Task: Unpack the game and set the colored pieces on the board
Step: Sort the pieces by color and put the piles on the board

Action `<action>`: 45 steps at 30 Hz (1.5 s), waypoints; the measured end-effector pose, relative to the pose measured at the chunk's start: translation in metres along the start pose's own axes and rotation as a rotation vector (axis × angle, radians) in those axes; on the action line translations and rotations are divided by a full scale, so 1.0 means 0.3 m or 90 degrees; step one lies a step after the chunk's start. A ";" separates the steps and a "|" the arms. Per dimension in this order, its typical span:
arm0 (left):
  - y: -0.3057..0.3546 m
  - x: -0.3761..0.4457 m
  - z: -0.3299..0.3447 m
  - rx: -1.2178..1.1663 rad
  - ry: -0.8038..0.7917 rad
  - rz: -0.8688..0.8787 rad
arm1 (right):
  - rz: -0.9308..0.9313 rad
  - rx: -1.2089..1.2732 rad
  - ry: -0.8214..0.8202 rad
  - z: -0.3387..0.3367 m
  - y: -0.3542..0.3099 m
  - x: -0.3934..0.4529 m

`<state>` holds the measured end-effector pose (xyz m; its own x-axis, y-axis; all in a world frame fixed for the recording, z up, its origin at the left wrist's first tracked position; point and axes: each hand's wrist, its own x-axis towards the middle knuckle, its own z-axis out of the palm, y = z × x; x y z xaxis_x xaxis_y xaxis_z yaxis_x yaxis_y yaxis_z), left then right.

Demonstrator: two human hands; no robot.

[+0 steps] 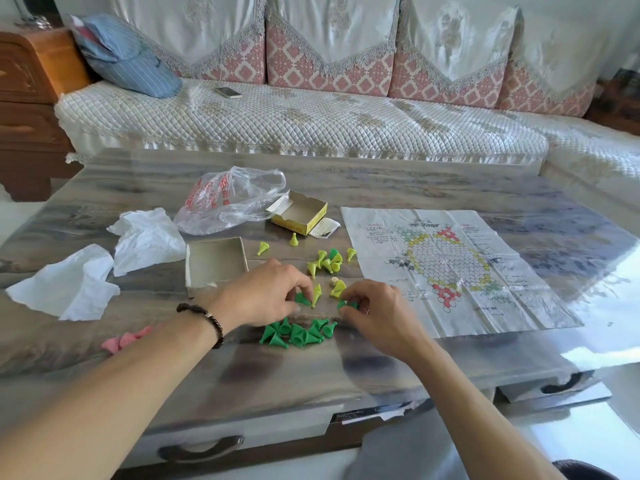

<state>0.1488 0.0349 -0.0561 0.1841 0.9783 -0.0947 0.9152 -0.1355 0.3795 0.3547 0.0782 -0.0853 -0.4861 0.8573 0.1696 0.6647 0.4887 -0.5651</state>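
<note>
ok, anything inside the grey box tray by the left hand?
The grey box tray looks empty: bare cardboard floor, no pieces showing. The left hand covers only its near right corner, so that bit can't be checked.

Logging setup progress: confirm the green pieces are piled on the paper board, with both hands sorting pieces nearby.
Not quite. The head view shows the green pieces piled on the table, left of the paper board. The left hand and right hand do sort pieces nearby.

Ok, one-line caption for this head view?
Both hands, left and right, sort green pieces from yellow pieces beside the unfolded paper board.
</note>
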 end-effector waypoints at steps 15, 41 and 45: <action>0.045 0.025 0.010 0.105 -0.092 -0.006 | 0.011 -0.027 -0.114 -0.002 -0.005 -0.042; -0.038 0.068 0.022 0.030 0.106 -0.018 | 0.022 0.003 0.002 -0.019 0.022 0.130; -0.050 0.133 0.018 0.052 0.148 -0.043 | 0.035 -0.026 0.022 -0.004 0.042 0.267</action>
<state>0.1445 0.0752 -0.0705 0.0420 0.9940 0.1007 0.9503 -0.0709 0.3033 0.3247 0.1533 -0.0777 -0.4294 0.8875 0.1673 0.7130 0.4469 -0.5403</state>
